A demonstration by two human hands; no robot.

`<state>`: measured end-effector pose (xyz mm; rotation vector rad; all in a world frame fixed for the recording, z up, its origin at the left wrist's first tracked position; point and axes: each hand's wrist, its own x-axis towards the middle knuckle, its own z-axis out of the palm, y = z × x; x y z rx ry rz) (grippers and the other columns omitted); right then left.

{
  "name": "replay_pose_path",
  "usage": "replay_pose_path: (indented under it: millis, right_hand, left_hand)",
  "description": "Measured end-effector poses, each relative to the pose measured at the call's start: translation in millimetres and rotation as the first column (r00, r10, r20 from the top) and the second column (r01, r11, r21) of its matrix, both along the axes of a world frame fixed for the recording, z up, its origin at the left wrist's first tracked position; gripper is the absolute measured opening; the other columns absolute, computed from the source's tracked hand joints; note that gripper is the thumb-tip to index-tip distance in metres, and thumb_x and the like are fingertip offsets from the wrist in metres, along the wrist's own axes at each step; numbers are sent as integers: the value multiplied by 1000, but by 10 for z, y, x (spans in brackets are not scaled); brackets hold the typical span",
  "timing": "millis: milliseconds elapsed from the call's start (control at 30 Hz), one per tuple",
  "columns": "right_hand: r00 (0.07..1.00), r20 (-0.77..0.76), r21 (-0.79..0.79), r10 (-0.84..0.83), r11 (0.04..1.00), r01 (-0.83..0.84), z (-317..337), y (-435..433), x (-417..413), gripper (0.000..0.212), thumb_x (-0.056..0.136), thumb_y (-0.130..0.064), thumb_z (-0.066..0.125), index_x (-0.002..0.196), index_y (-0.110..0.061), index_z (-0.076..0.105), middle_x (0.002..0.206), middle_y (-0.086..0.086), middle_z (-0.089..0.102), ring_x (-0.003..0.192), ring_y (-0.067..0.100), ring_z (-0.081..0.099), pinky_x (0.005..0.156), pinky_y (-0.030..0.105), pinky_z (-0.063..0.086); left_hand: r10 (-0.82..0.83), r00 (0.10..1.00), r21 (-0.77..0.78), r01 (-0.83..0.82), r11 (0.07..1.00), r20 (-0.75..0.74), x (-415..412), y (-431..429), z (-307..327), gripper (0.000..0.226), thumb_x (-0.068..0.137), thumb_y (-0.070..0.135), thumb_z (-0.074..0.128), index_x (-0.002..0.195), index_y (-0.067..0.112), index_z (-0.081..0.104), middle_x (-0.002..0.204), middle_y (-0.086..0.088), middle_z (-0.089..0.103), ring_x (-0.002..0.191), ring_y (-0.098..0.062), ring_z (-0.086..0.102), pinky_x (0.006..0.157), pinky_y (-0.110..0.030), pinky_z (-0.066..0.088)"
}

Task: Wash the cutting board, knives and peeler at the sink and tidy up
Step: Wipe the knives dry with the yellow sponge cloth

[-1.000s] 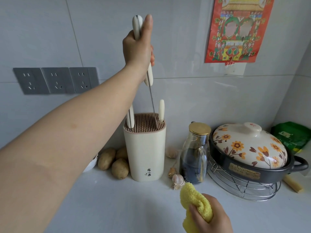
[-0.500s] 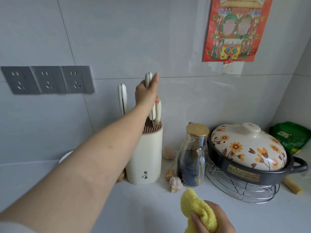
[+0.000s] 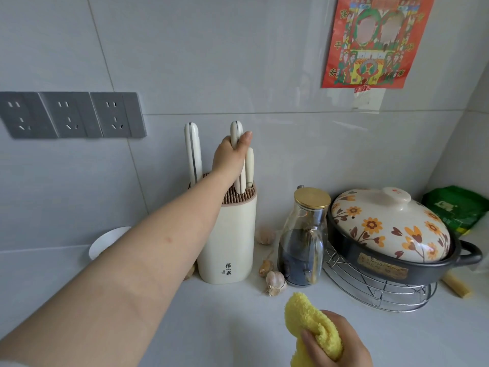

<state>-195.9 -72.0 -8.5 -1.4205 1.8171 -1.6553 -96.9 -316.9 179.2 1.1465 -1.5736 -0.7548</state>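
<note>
The left hand (image 3: pixel 229 154) wraps its fingers around the cream handle of a knife (image 3: pixel 236 128), with the thumb extended upward. The blade is hidden inside the knife block (image 3: pixel 227 234), between a taller handle (image 3: pixel 192 152) and a shorter handle (image 3: pixel 249 165). The right hand (image 3: pixel 341 345) clutches a yellow cloth (image 3: pixel 312 321) over open countertop (image 3: pixel 211 327). A glass bottle (image 3: pixel 301 242) stands near the block's right edge.

knife handle (image 3: pixel 236 129): we see cream-white with a thin grey stripe.
knife block (image 3: pixel 227 234): we see cream, brown bristles on top.
cloth (image 3: pixel 313 324): we see bright yellow.
pot lid (image 3: pixel 389 229): we find white, patterned with orange and brown flowers.
pot (image 3: pixel 428 274): we see black.
bottle (image 3: pixel 301 250): we see a gold cap.
poster (image 3: pixel 370 41): we see red, green and yellow.
sockets (image 3: pixel 71 115): we see grey.
</note>
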Motion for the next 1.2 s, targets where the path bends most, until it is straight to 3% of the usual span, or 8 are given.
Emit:
replay_pose_path:
  millis: [133,300,400,600,867,1033,1100,1200]
  right_hand:
    - [999,-31,-22,-21,1000,21,45,65,-19,45,48,-27,69,74,-62,56,81,-30,62,78,-10,59,64,-1,41]
    - [994,-73,-49,-76,996,72,39,168,-58,41,49,-23,69,79,-50,59,78,-25,64,75,-6,60,62,0,42]
    - [987,-103,-93,-125,989,116,38,217,-69,39,49,-20,68,78,-45,59,74,-23,64,69,-4,60,59,0,42]
    - [989,-64,-42,-134,990,132,62,306,-111,42,49,-24,68,77,-53,59,79,-25,64,75,-6,60,63,0,42]
    - [993,16,80,-116,990,114,265,360,-26,48,52,-28,66,69,-70,49,83,-41,56,79,-18,53,66,-2,39]
    - [987,-37,68,-157,985,160,453,530,21,48,51,-33,61,72,-73,45,85,-44,53,78,-19,52,66,-1,39]
    - [982,-57,70,-182,980,186,534,659,54,41,49,-44,58,73,-73,44,89,-46,50,79,-20,51,66,-1,39]
    - [966,-86,75,-244,965,251,621,919,96,37,47,-51,54,77,-72,44,96,-44,48,81,-18,51,64,1,39]
  left_hand:
    - [-29,999,-11,30,999,17,-30,61,-3,33,96,40,39,80,12,45,67,4,46,78,-21,48,52,-14,32]
    - [-16,999,-5,16,1000,-38,-71,88,-38,36,95,42,40,66,21,38,65,3,47,76,-24,51,66,-26,34]
    - [8,997,-25,-9,1000,-76,-81,121,-60,36,95,42,41,66,22,37,65,4,47,76,-24,50,62,-28,34]
    - [10,991,-52,-17,999,-133,-75,184,-56,34,95,40,42,66,22,37,65,4,46,76,-24,52,70,-31,40]
    - [-65,997,1,65,998,51,14,243,-10,33,95,42,39,96,9,44,73,4,47,82,-21,48,63,-26,29]
    - [6,996,-32,-3,999,93,174,427,-39,46,90,35,54,122,4,45,115,-7,51,108,-23,51,82,-24,35]
    - [51,992,-92,-40,995,118,282,582,-42,43,89,27,56,125,5,46,125,-10,49,115,-25,49,92,-27,36]
    - [-12,986,-156,38,987,163,376,929,32,30,90,19,53,116,6,53,118,-8,56,106,-24,53,83,-23,36]
